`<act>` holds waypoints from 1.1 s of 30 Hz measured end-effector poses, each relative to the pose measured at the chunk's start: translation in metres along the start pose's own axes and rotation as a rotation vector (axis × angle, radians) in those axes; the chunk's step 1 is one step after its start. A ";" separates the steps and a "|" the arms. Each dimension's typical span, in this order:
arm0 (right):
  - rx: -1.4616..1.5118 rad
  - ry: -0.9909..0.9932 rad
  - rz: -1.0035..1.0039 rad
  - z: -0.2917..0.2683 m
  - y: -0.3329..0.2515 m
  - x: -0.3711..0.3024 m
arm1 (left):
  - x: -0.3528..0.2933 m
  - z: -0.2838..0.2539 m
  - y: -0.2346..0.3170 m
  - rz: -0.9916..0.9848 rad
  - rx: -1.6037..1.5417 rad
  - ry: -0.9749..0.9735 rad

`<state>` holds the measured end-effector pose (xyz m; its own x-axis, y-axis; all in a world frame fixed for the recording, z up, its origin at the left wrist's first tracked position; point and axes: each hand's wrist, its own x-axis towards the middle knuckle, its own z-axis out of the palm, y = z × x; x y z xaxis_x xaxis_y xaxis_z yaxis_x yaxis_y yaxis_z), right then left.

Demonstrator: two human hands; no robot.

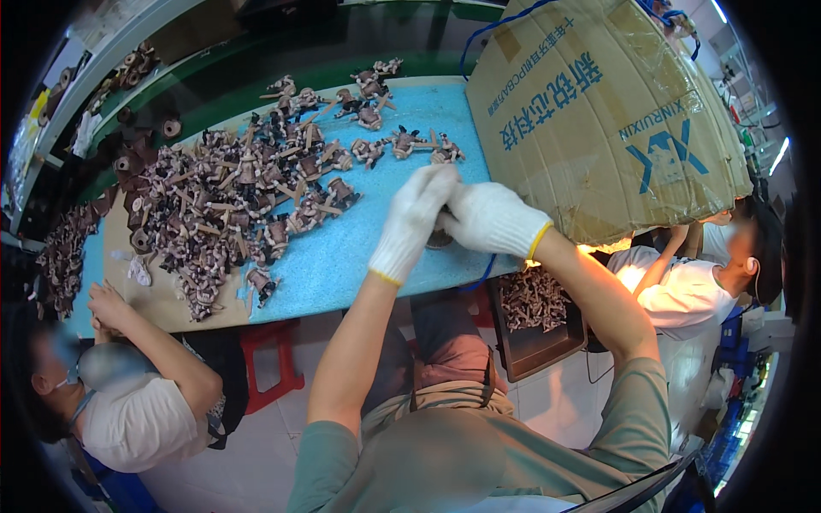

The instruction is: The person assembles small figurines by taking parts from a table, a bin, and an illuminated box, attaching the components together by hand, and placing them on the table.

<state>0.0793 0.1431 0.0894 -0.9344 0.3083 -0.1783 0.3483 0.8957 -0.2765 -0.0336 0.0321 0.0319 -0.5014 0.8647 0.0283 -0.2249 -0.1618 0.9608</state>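
In white knit gloves with yellow cuffs, my left hand (409,224) and my right hand (496,220) meet over the blue mat (329,282). Both have their fingers curled in against each other. Whatever they grip is mostly hidden by the gloves. A small, dark brown, round piece (439,239) shows just below the fingers; I cannot tell whether it is held or lies on the mat. A small figurine (446,151) in brown and pale tones lies just beyond my fingertips. To the left spreads a large heap of similar figurines (248,184).
A big cardboard box (590,120) leans at the mat's right side. Below it stands a dark tray (547,366) of small parts. Brown cup-shaped pieces (172,128) lie at the far left. Co-workers sit at left (145,410) and right (688,286); a red stool (272,363) stands under the table.
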 end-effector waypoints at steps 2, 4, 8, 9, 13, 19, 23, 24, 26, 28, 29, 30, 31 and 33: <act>-0.015 -0.040 -0.004 0.002 0.005 0.002 | 0.006 0.006 -0.005 -0.090 -0.018 -0.022; -0.023 -0.085 -0.005 0.004 0.000 0.001 | 0.009 0.005 -0.011 -0.187 -0.037 -0.044; -0.143 -0.046 0.094 0.011 -0.020 0.001 | 0.011 -0.005 -0.018 -0.104 -0.027 -0.124; -0.182 -0.047 0.155 0.013 -0.023 0.002 | 0.012 -0.005 -0.016 -0.061 0.016 -0.129; -0.216 -0.121 0.143 0.013 -0.022 0.005 | 0.010 0.006 -0.022 -0.033 0.016 -0.022; -0.333 -0.089 -0.047 0.022 -0.013 0.015 | 0.019 -0.001 -0.033 0.135 0.077 0.016; -0.470 0.037 -0.164 0.026 -0.021 -0.002 | -0.004 0.000 -0.049 0.187 -0.090 0.087; -0.476 0.048 -0.166 0.029 -0.022 -0.007 | 0.003 0.002 -0.040 0.214 -0.037 0.050; -0.242 0.218 -0.022 0.043 -0.012 -0.005 | 0.009 0.008 -0.033 0.240 0.038 0.022; -0.384 0.125 0.003 0.055 -0.015 -0.004 | 0.001 0.003 -0.055 0.224 0.062 0.032; -0.481 0.086 -0.024 0.055 -0.018 -0.003 | -0.006 -0.002 -0.059 0.257 0.071 0.030; -0.488 0.060 -0.040 0.050 -0.024 -0.001 | -0.008 -0.004 -0.059 0.243 0.001 0.053; -0.494 0.031 -0.055 0.045 -0.027 0.003 | -0.003 -0.005 -0.061 0.227 -0.069 0.073; -0.458 0.205 -0.098 0.038 -0.021 -0.002 | -0.007 0.002 -0.047 0.267 -0.020 0.097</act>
<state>0.0770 0.1116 0.0599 -0.9724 0.2315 0.0294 0.2331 0.9578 0.1680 -0.0177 0.0342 -0.0124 -0.6227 0.7407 0.2522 -0.0900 -0.3881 0.9172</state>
